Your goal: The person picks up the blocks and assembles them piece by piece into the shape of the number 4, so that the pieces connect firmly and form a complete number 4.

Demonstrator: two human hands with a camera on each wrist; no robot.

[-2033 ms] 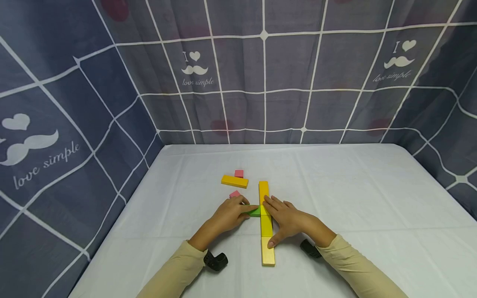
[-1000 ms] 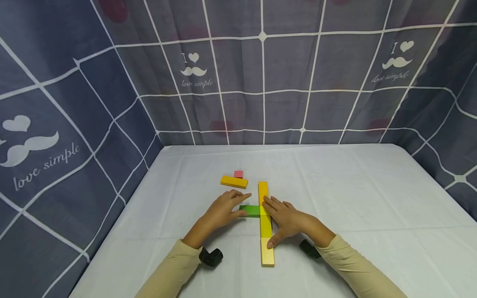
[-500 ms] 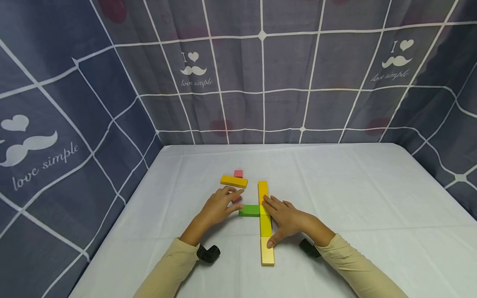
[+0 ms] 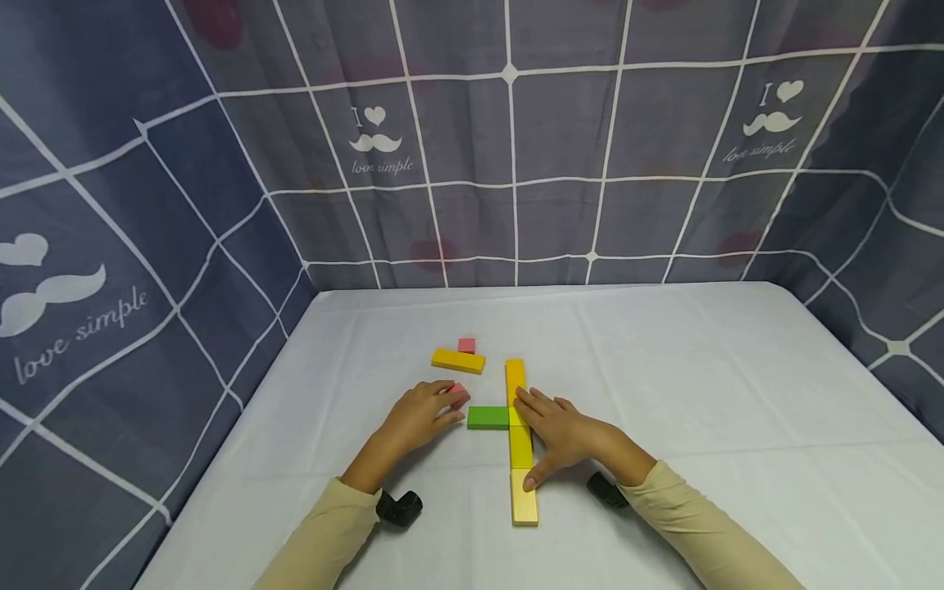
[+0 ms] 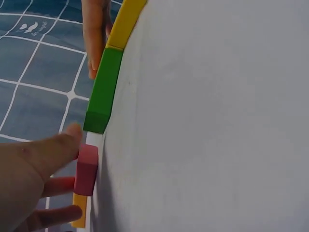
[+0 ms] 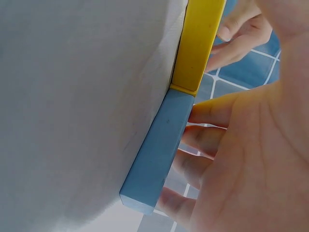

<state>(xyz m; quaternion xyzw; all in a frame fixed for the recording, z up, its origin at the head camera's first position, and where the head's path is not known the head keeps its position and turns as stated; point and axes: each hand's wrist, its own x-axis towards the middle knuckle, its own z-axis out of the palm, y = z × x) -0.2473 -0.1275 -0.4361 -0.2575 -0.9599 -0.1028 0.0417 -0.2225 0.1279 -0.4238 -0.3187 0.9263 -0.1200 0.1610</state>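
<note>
In the head view, several yellow blocks (image 4: 520, 447) lie end to end in a straight row running away from me. A green block (image 4: 487, 418) juts left from the row, its end against it. My left hand (image 4: 416, 418) is over a small pink block (image 5: 87, 171). In the left wrist view its fingers reach behind that block, while the thumb stands apart, near the green block's end. My right hand (image 4: 564, 434) rests along the row with fingers spread, fingertips on the farther part and thumb on the pale near block. One block (image 6: 159, 150) looks light blue in the right wrist view.
Beyond my left hand lie an orange-yellow block (image 4: 457, 361) and, just behind it, another small pink block (image 4: 467, 345). A white cloth (image 4: 701, 369) covers the table. Grey-blue checked curtains (image 4: 560, 123) hang at the back and sides.
My left hand has left the green block and moved left to the small pink block, which shows turned differently among the frames. My right hand has stayed on the row.
</note>
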